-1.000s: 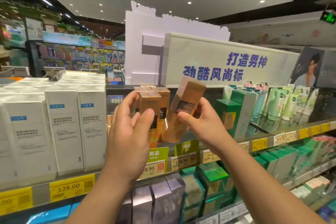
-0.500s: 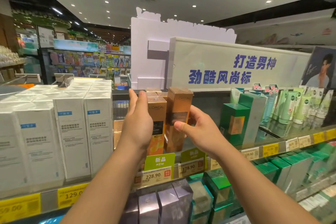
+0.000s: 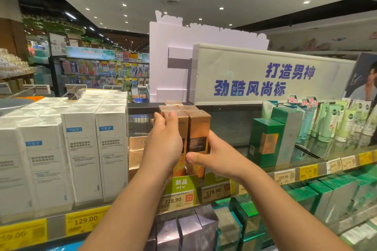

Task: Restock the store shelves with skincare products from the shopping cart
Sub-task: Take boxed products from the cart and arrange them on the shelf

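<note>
Two bare hands reach up to a store shelf (image 3: 306,173) at chest height. The left hand (image 3: 165,144) is wrapped around the front of one tall gold box (image 3: 182,128), fingers curled over its top left edge. The right hand (image 3: 216,155) grips a second gold box (image 3: 199,128) standing upright just beside the first, thumb across its front and fingers round its right side. Both boxes stand on the shelf, touching each other. Behind them the tops of at least three more gold boxes show; the hands hide the rest, so the full count cannot be told. One shorter gold box (image 3: 135,155) sits low on the shelf to the left, partly behind the left wrist.

To the left stand four white boxes (image 3: 81,153) in the front row, with more rows packed behind. To the right stand two green boxes (image 3: 267,142), one dark and one paler behind it, and further right a crowd of pale green tubes (image 3: 344,124), too many and too blurred to count.

Along the shelf edge hang price tags: a green tag (image 3: 179,191) marked 228.90, one beside it marked 178.90, and a yellow tag (image 3: 85,220) marked 129.00. The shelf below holds three silver-purple boxes (image 3: 183,230) and many green ones. A white sign (image 3: 265,75) with blue Chinese lettering stands above the shelf.
</note>
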Demonstrator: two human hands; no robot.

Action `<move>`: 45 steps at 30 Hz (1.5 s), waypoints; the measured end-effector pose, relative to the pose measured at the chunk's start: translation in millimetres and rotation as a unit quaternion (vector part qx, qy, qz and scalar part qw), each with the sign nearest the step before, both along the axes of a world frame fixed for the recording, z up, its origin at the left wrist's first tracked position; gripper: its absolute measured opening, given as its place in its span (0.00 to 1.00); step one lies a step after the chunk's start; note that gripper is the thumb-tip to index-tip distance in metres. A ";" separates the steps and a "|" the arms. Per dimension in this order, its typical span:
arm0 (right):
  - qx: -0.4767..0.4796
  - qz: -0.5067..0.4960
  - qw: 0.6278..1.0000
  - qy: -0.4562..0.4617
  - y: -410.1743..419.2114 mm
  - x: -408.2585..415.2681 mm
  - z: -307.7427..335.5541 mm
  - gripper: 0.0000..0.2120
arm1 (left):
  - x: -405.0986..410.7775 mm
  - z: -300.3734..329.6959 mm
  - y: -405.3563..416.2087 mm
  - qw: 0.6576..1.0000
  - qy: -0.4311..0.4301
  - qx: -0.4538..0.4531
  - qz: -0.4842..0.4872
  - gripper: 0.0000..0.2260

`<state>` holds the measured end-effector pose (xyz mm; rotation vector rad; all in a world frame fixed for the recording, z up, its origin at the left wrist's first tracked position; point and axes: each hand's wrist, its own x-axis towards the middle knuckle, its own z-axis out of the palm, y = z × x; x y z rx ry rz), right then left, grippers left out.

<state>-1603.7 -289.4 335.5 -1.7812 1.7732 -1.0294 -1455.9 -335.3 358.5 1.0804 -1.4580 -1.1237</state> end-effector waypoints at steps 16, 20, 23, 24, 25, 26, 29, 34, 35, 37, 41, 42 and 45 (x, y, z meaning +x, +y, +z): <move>-0.007 -0.006 0.993 -0.118 -2.0 7.6 -7.1 0.25 | 1.1 3.0 7.4 0.994 0.094 0.046 -0.034 0.40; -0.033 -0.019 0.988 -0.148 -2.3 10.2 -6.9 0.25 | 5.9 -1.7 11.4 0.990 0.131 0.034 -0.043 0.49; -0.050 -0.040 0.986 -0.152 1.7 10.6 -7.7 0.28 | 11.7 -5.7 21.0 0.991 0.128 0.016 -0.043 0.43; -0.058 -0.053 0.984 -0.163 3.5 10.1 -9.2 0.32 | 14.3 -5.2 27.1 0.992 0.124 0.002 -0.039 0.42; -0.067 -0.071 0.979 -0.181 5.7 9.5 -11.4 0.37 | 17.6 -4.2 34.4 0.992 0.119 -0.015 -0.034 0.40; -0.078 -0.091 0.972 -0.203 9.2 9.5 -13.2 0.39 | 20.3 -3.9 40.2 0.993 0.111 -0.035 -0.029 0.37; -0.128 -0.136 0.946 -0.266 25.8 11.7 -19.9 0.32 | 27.0 -9.6 56.0 0.989 0.112 -0.097 -0.020 0.28; -0.224 -0.157 0.907 -0.319 62.1 11.4 -38.6 0.20 | 27.8 -25.4 75.8 0.959 0.216 -0.133 -0.124 0.33; -0.241 -0.160 0.899 -0.330 69.5 10.2 -42.6 0.19 | 26.5 -28.1 80.8 0.953 0.226 -0.135 -0.146 0.32; -0.267 -0.164 0.885 -0.344 86.0 7.3 -49.8 0.18 | 22.4 -33.1 91.1 0.944 0.236 -0.139 -0.185 0.27; -0.287 -0.196 0.872 -0.345 128.8 -0.6 -67.6 0.21 | 1.9 -50.3 114.0 0.919 0.257 -0.123 -0.274 0.28; -0.287 -0.206 0.868 -0.349 141.1 -3.3 -73.6 0.21 | -6.8 -57.8 120.7 0.913 0.257 -0.116 -0.296 0.28; -0.277 -0.248 0.857 -0.356 181.2 -14.9 -96.7 0.20 | -36.6 -86.1 143.5 0.897 0.245 -0.065 -0.361 0.29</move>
